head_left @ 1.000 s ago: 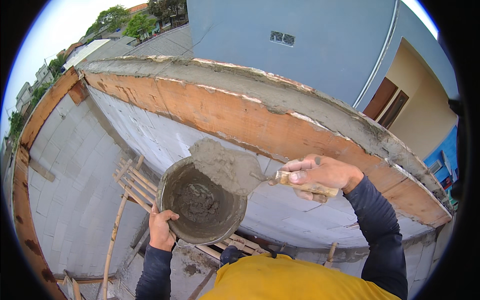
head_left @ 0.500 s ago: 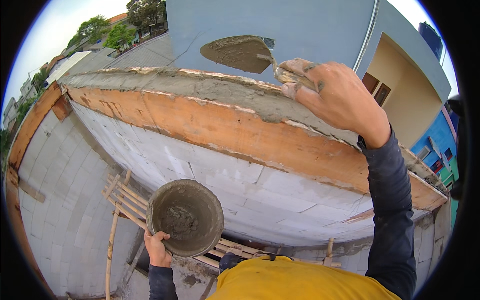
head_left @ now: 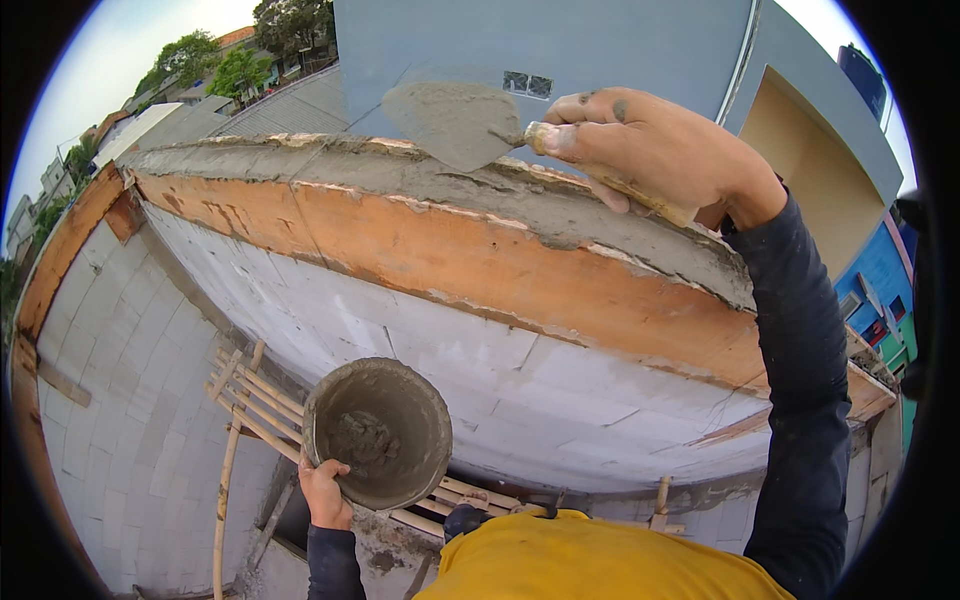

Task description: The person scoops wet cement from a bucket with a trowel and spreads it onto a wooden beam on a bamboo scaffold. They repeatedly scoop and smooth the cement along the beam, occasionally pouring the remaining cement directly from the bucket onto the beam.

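My right hand [head_left: 650,150] is closed round the wooden handle of a trowel [head_left: 455,122]. The blade is coated in grey mortar and hangs just over the wet mortar strip [head_left: 420,180] along the wall's top; I cannot tell whether it touches. Lower left, my left hand [head_left: 326,492] grips the rim of a round bucket [head_left: 425,440], thumb inside the edge. Wet mortar [head_left: 365,440] lies in the bottom of the tilted bucket. An orange-brown formwork board [head_left: 450,255] edges the mortar strip on my side.
Beneath the board stands a pale block wall [head_left: 480,360], and another block wall [head_left: 130,420] closes off the left. Bamboo scaffolding [head_left: 262,408] lies below and behind the bucket. Beyond the wall top rises a blue-grey building [head_left: 600,50].
The trowel has turned over in my right hand, its blade shifting slightly left and showing its other face. That wrist has rotated. The bucket has moved slightly right in the picture.
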`<move>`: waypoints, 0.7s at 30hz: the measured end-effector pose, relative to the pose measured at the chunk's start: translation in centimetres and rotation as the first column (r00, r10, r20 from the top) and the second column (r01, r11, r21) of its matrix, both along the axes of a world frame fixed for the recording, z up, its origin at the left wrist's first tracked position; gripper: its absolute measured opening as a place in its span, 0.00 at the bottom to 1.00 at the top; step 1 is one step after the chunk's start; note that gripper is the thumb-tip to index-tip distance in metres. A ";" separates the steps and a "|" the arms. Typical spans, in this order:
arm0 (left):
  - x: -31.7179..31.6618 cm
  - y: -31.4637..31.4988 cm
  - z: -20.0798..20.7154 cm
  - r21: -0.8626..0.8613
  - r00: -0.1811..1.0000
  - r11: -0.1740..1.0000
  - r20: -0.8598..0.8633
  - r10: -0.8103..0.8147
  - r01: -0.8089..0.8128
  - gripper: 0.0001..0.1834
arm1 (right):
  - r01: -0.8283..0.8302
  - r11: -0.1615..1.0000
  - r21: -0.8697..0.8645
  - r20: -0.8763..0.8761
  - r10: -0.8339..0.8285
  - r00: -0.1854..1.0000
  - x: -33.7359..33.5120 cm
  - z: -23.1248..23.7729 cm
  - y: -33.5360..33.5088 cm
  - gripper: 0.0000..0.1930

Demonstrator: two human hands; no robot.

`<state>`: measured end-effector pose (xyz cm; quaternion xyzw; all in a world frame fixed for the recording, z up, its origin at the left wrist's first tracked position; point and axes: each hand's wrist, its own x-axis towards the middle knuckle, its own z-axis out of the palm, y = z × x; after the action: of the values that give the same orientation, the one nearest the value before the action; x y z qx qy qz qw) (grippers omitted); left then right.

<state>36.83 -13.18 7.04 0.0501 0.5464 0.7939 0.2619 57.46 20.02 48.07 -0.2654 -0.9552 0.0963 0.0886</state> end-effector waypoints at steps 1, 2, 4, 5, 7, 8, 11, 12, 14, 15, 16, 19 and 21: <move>0.0 0.3 -0.2 0.020 1.000 1.000 -0.025 -0.013 0.014 0.36 | -0.052 0.994 -0.101 0.045 0.056 0.997 -1.2 0.0 -0.2 0.30; 0.0 0.5 -0.3 0.034 0.999 0.999 -0.024 -0.025 0.025 0.36 | -0.117 0.974 -0.194 0.069 0.132 0.989 -2.5 0.0 -0.3 0.29; 0.2 0.8 -0.6 0.004 1.000 1.000 0.008 -0.008 0.008 0.37 | -0.199 0.930 -0.307 0.089 0.237 0.967 -5.1 -0.7 -0.3 0.27; 0.3 1.0 -0.8 0.062 0.999 0.998 -0.011 -0.032 0.032 0.37 | -0.222 0.920 -0.324 0.091 0.263 0.960 -6.4 -1.1 -0.1 0.26; 0.5 1.1 -1.0 -0.001 1.000 1.000 0.023 -0.017 0.017 0.38 | -0.228 0.915 -0.332 0.118 0.281 0.953 -7.3 -1.8 0.3 0.24; 0.6 1.2 -1.0 0.034 0.999 0.999 -0.001 -0.033 0.033 0.38 | -0.215 0.921 -0.325 0.142 0.272 0.952 -7.4 -2.1 0.4 0.24; 0.8 1.5 -1.3 -0.027 0.999 0.999 0.034 -0.023 0.024 0.39 | -0.074 0.938 -0.338 0.228 0.158 0.961 -4.8 -1.5 0.6 0.24; 0.9 1.6 -1.3 -0.034 0.999 0.999 0.038 -0.021 0.022 0.39 | -0.012 0.939 -0.345 0.259 0.107 0.960 -3.2 -1.0 0.6 0.24; 0.9 1.8 -1.3 -0.013 0.999 0.999 0.017 -0.034 0.035 0.39 | 0.047 0.950 -0.309 0.288 0.046 0.956 -0.4 0.0 0.2 0.25; 1.0 1.9 -1.2 -0.038 0.999 0.999 0.035 -0.023 0.025 0.39 | 0.057 0.953 -0.296 0.291 0.033 0.956 0.9 0.4 0.0 0.25; 1.0 1.9 -1.1 -0.035 0.999 0.999 0.036 -0.033 0.034 0.39 | 0.107 0.954 -0.281 0.308 -0.016 0.951 2.2 0.6 -0.1 0.25; 1.0 2.0 -0.6 -0.068 0.999 0.997 0.014 -0.045 0.046 0.39 | 0.187 0.953 -0.238 0.347 -0.096 0.933 5.8 1.0 0.0 0.26; 1.2 2.2 -0.2 -0.080 0.999 0.996 0.008 -0.042 0.043 0.38 | 0.198 0.960 -0.199 0.371 -0.114 0.922 8.7 1.2 0.4 0.26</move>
<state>38.02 -11.02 6.79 0.0485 0.5758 0.7657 0.2825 66.12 20.47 49.26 -0.3627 -0.9131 0.1503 -0.1099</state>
